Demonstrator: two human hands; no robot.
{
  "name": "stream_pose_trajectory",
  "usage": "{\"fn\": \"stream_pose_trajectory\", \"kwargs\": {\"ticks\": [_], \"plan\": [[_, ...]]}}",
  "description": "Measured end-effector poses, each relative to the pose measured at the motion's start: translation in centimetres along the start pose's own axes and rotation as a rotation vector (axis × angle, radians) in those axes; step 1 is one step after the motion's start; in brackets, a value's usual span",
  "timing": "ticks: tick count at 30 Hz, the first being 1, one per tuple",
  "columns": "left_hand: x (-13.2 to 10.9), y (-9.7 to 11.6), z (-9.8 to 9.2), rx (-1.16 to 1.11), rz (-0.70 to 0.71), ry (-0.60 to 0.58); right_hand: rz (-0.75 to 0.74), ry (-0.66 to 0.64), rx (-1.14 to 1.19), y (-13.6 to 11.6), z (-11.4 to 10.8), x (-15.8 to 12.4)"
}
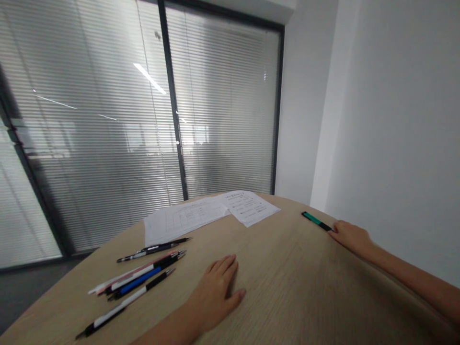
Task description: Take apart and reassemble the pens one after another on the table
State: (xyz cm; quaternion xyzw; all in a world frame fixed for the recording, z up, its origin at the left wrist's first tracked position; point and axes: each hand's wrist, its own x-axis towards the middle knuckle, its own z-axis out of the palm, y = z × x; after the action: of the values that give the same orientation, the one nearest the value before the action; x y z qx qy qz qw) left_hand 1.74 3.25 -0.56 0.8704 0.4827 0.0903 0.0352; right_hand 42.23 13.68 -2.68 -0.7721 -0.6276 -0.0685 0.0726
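Left hand (215, 294) down open on the wooden table (298, 287), right by the pens (132, 282) | right hand (350, 238) touching a green marker (315, 220) (grip? can't call it!)

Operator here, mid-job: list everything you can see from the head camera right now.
Wooden tabletop: one, pale wood, rounded edge, fills the lower view.
Printed sheets: two, white, at the table's far edge.
Pens: about seven, exact count unclear, mostly black and white, one blue, one pinkish, in a loose group at left.
Green-and-black marker: one, at the table's right edge.
Glass partition with blinds: one, grey, behind the table.
Wall: one, white, at right.
Floor: dark grey, lower left.
Left hand: one, flat on the table.
Right hand: one, at the marker's end.
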Motion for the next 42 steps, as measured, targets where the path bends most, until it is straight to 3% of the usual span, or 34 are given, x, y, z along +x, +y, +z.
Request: {"fn": "stream_pose_trajectory", "kwargs": {"ticks": [3, 6, 11, 16, 20, 26, 29, 33, 37, 42], "plan": [[0.0, -0.1, 0.1, -0.009, 0.008, 0.017, -0.024, 0.055, -0.053, -0.7, -0.7, -0.3], [0.0, -0.1, 0.2, -0.022, 0.013, 0.026, -0.162, 0.175, -0.079, -2.2, -1.7, -0.6], [0.0, 0.1, 0.0, -0.032, 0.006, 0.014, -0.397, 0.267, 0.222, -7.3, -2.1, -1.5], [-0.1, 0.3, -0.2, -0.031, 0.01, 0.022, -0.66, 0.114, 0.426, -13.5, -1.8, -5.6], [-0.2, 0.4, -0.2, -0.038, 0.018, 0.03, -0.858, -0.063, 0.433, -16.2, -1.8, -9.7], [-0.3, 0.7, -0.4, -0.017, 0.046, 0.015, -0.955, -0.178, 0.417, -16.5, -1.3, -11.5], [0.0, 0.4, -2.0, 0.043, 0.093, -0.002, -0.953, -0.161, 0.418, -16.4, -1.0, -11.4], [0.0, -1.4, -6.2, 0.232, -0.114, -0.13, -0.938, -0.18, 0.389, -16.6, -1.3, -11.4], [-0.9, -5.0, -9.8, 0.441, -0.371, -0.239, -0.939, -0.19, 0.389, -16.6, -1.4, -11.5], [-1.6, -8.9, -10.2, 0.509, -0.488, -0.236, -0.961, -0.16, 0.413, -16.3, -1.0, -11.3]]}}
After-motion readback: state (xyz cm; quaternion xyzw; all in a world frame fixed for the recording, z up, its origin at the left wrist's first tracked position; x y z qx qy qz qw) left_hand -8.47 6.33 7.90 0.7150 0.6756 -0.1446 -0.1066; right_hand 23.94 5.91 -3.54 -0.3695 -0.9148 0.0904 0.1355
